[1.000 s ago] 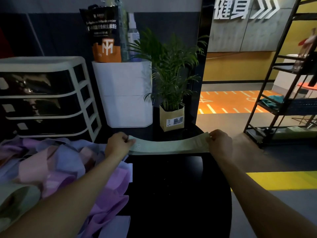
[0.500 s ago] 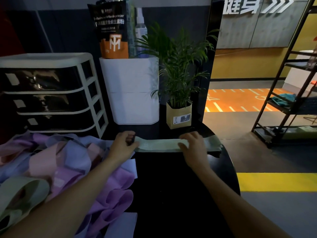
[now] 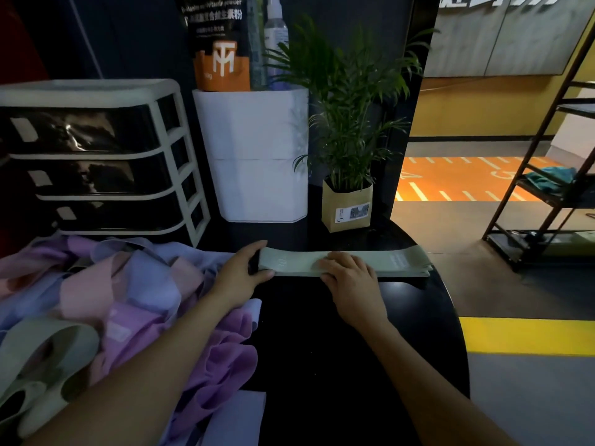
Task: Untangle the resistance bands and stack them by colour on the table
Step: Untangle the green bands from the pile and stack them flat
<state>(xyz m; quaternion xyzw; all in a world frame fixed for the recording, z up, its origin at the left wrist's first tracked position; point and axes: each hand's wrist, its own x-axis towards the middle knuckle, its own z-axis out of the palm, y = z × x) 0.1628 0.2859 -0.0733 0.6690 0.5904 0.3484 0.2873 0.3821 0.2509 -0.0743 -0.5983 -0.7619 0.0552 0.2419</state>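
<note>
Green band [image 3: 391, 261] is laid flat along the far edge of the black table [image 3: 338, 349], just in front of the potted plant [image 3: 347, 130]. Your left hand [image 3: 240, 273] grips its left end, thumb under and fingers curled over the fold. Your right hand [image 3: 349, 278] lies on top near the middle, fingers fairly straight, pressing it down, not pinching. The band's right end reaches the table's rim.

Step in hand, as I read it: placing and smoothing the first sorted band, starting the green pile. Most of the task is left. The tangled heap [image 3: 128, 300] of pink, lilac and blue bands sits at your left, touching your left forearm, with another green band [image 3: 42, 358] looped at the near-left corner.

Next move calls for: let go with both hands without dragging the band off the rim, then reach into the heap. That other green loop looks the easiest pick since it sits on the outside, but I can't tell whether it is threaded through the others. Work it free slowly; stretchy bands may snap back or pull the pile along.

Drawer unit [image 3: 96, 156] and white bin [image 3: 257, 156] stand behind, well clear.
</note>
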